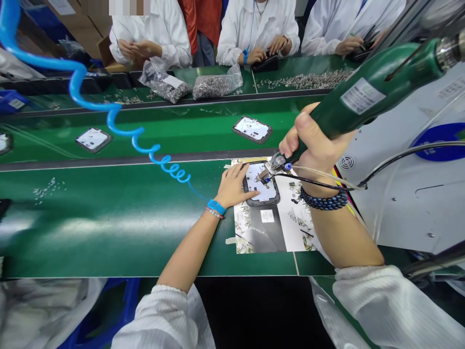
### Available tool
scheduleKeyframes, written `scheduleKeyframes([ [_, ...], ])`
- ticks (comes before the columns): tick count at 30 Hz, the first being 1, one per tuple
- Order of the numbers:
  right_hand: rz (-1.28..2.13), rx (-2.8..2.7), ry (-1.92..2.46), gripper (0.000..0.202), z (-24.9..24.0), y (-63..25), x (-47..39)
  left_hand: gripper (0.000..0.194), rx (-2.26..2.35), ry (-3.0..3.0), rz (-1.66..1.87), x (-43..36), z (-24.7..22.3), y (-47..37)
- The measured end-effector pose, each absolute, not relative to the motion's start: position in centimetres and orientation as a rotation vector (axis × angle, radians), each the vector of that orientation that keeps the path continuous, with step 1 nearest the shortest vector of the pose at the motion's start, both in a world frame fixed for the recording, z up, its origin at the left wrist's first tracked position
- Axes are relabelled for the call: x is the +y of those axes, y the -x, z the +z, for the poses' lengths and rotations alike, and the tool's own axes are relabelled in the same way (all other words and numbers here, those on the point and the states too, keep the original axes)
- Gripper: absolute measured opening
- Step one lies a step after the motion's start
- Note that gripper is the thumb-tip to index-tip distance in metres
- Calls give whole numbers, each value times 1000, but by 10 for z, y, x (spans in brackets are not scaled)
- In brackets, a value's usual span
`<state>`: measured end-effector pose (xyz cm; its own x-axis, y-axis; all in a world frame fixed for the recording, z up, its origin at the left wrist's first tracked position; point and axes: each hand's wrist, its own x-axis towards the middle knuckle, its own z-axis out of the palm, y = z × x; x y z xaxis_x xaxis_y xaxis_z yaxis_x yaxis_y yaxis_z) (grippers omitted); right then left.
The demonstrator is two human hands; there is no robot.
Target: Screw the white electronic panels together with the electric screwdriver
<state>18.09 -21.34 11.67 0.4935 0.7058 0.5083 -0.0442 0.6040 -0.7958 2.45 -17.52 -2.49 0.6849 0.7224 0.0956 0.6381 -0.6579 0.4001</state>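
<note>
My right hand (319, 140) is wrapped round a green electric screwdriver (378, 87). The tool slants down to the left, its metal tip over a black-framed panel with a white inner face (267, 191). My left hand (234, 185) lies on the panel's left edge with thumb and fingers spread, steadying contact from the side. Beneath the panel is a printed sheet (261, 237) with leaf patterns, taped to the green bench. Whether the tip touches a screw is too small to tell. A blue wrist strap (216, 207) circles my left wrist, joined to a coiled blue cord (160, 157).
Similar panels (252, 129) lie on the green belt (174, 127) beyond the bench. Bags of small metal parts (214, 86) and a loose pile (316, 80) sit farther back, before several co-workers in white coats. A white machine (417, 194) stands at right. Small white pieces (49, 190) lie at left.
</note>
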Motion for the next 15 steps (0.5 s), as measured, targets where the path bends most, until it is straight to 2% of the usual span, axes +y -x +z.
scheduleKeyframes([
  [11, 608, -1001, 656, 31, 114, -170, -211, 99, 1071, -2592, 348, -175, -27, -25],
  [15, 604, -1008, 703, 35, 122, -173, -219, 93, 1086, -2606, 343, -175, -28, -24],
])
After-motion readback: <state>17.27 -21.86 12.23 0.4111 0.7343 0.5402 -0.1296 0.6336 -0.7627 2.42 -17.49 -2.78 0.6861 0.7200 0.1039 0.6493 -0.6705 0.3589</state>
